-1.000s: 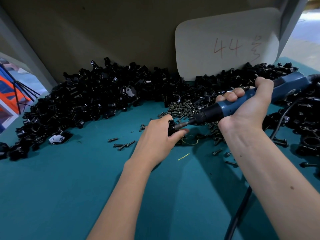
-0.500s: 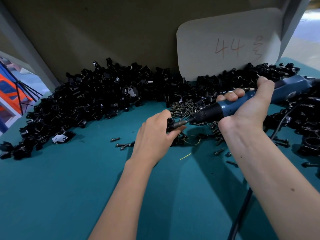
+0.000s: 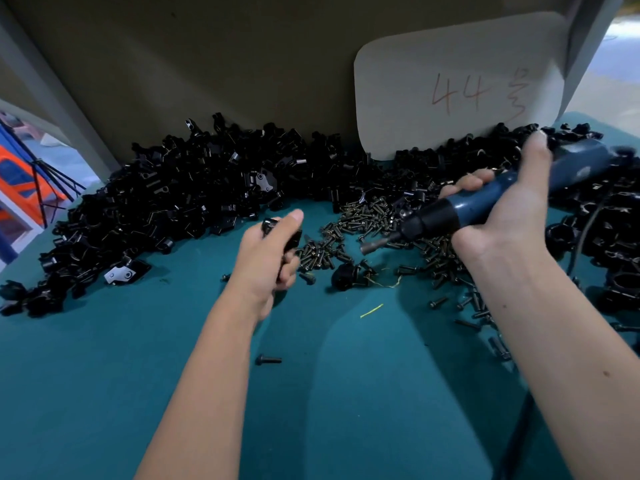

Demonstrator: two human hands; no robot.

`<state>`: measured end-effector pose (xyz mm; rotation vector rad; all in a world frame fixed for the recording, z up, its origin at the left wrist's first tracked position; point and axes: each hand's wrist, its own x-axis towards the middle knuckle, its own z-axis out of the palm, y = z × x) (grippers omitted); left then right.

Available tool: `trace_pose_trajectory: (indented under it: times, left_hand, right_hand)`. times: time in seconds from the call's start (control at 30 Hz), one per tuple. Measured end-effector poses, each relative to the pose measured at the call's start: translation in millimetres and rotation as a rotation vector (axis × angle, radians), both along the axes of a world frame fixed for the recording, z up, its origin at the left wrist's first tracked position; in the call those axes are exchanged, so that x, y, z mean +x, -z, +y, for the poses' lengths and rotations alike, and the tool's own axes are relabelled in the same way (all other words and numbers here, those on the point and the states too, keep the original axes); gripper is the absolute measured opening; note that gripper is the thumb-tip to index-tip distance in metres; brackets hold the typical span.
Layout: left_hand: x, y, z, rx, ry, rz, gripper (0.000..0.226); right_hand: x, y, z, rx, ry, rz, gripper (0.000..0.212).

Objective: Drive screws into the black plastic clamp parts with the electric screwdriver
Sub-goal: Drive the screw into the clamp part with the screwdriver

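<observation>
In L hand (image 3: pixel 266 251) – clamp part (image 3: pixel 277 233); screwdriver (image 3: pixel 485 199) apart.

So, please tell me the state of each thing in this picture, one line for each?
left hand: grips a black clamp part, apart from the bit.
right hand: grips the electric screwdriver, raised, bit free.
screws: loose heap on the table.
clamp parts pile: heaped at the back.

the left hand (image 3: pixel 266 251) is gripping a black clamp part (image 3: pixel 277 233) above the teal desk (image 3: pixel 104 375). the right hand (image 3: pixel 502 216) is holding the blue electric screwdriver (image 3: pixel 485 202), its bit pointing left over the screws (image 3: pixel 363 226), apart from the part.
</observation>
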<state>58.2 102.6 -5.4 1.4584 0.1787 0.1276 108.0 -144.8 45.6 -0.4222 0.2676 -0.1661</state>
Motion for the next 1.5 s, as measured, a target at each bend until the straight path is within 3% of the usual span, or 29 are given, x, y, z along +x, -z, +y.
trace_pose_trajectory:
  times: [0.07,0.17,0.27,0.37,0.5,0.63,0.7,0.93,1.17,1.5]
  left_hand:
    - [-1,-3,-3,-0.278,0.121,0.097,0.044]
    - [0,-7,-11,-0.516,0.245,0.142,0.047]
    - [0,-8,-20,-0.560,0.256,0.174,0.052]
    - [0,-7,-24,-0.581,0.252,0.207,0.050]
    - [0,-7,-25,-0.584,0.249,0.224,0.046]
    - [1,-7,-25,-0.592,0.230,0.229,0.044]
    - [1,-7,-26,-0.588,0.199,0.244,0.042]
    - [1,-7,-31,-0.506,0.149,0.267,0.041]
    - [1,-6,-34,-0.460,0.121,0.289,0.038]
    - [-1,-5,-40,-0.399,0.098,0.233,0.043]
  right_hand:
    - [3,3,2,-0.112,-0.044,0.027,0.062]
    - [6,7,9,-0.331,-0.160,0.044,0.050]
    - [6,15,20,-0.576,-0.261,0.070,0.050]
    - [-2,22,31,-0.763,-0.358,0.024,0.035]
    - [-8,33,41,-1.053,-0.321,-0.036,0.037]
    - [-1,44,39,-1.731,-0.079,0.006,0.049]
    - [-1,48,36,-1.880,-0.078,-0.013,0.051]
    - [-8,58,48,-2.068,-0.041,-0.133,0.045]
    - [-4,53,33,-2.194,0.002,0.021,0.054]
    - [3,47,11,-2.189,0.147,0.086,0.023]
